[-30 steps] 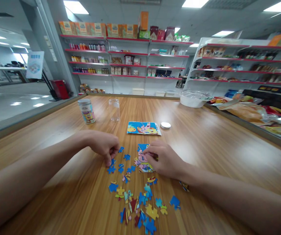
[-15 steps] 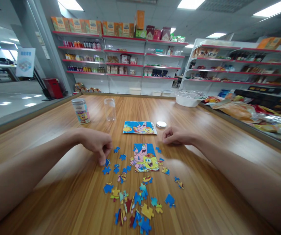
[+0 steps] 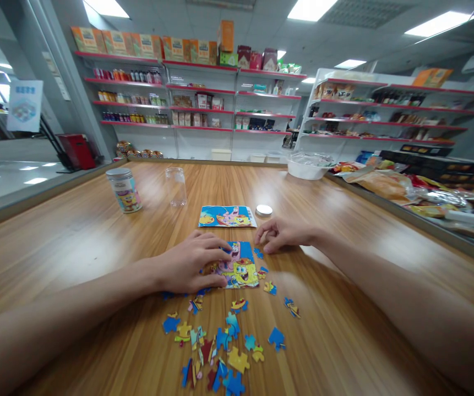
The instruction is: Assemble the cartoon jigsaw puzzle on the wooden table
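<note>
Since half a second ago, my left hand (image 3: 191, 267) has moved from the loose blue pieces over to the assembled puzzle part (image 3: 239, 268) and now lies on its left side, with the fingers spread flat and nearly open. I cannot tell if a small piece is under the fingertips; it looks more like pressing than gripping. My right hand (image 3: 280, 234) has also shifted a little nearer, and it rests on the wooden table (image 3: 344, 231) just beside the upper right corner of the assembled part. Its fingers are curled loosely, and whether it pinches a piece I cannot tell; one small blue piece (image 3: 257, 253) lies near its fingertips.

I judge from this change that a piece is being fitted or pressed at the left edge, so the picture grows from the left, while the right side waits for its piece.

The assembled part lies in the middle of the table, between both hands. Below it the loose pieces (image 3: 220, 346) are scattered, many of them blue and yellow, well apart from the hands. Behind the puzzle I see the reference picture (image 3: 227, 216), touching nothing, with a white lid (image 3: 263, 210) just beside it. Farther left stand 2 jars: a printed jar (image 3: 123, 190) and a clear empty jar (image 3: 176, 186).
</note>
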Tool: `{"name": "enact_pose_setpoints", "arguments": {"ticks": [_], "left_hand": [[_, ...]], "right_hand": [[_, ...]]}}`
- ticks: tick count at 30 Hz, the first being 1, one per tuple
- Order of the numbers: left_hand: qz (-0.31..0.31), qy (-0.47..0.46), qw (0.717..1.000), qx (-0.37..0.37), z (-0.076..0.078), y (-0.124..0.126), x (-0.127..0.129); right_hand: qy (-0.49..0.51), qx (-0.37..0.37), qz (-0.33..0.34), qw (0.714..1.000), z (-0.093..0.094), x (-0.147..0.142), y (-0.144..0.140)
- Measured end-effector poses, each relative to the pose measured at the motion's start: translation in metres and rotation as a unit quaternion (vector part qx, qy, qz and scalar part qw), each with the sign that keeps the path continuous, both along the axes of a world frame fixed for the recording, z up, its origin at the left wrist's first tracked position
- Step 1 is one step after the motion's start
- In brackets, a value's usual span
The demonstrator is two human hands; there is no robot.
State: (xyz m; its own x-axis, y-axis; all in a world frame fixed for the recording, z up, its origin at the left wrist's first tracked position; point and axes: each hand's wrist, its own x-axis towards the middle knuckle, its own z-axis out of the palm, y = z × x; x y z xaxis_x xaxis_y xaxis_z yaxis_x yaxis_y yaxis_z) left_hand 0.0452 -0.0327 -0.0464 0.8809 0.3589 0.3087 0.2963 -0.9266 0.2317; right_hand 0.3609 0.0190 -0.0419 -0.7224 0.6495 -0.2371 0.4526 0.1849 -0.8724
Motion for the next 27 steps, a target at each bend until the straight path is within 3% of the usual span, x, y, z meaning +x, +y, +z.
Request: {"name": "enact_pose_setpoints", "arguments": {"ticks": [11,16,21,27], "left_hand": [[0.024,-0.003,1.000,-0.016,-0.005,0.010,-0.005],[0.022,-0.001,1.000,-0.019,-0.004,0.007,-0.005],[0.071,-0.020,0.996,-0.044,-0.008,0.008,-0.007],[0.064,-0.080,0.995,-0.004,-0.006,0.009,-0.008]], "right_hand": [[-0.053,0.067,0.006,0.996,0.003,-0.004,-0.002],[-0.045,0.056,0.009,0.997,0.002,-0.004,-0.002],[-0.047,0.046,-0.001,0.998,0.003,-0.004,-0.002],[-0.037,0.038,-0.003,0.999,0.003,-0.004,-0.003]]}}
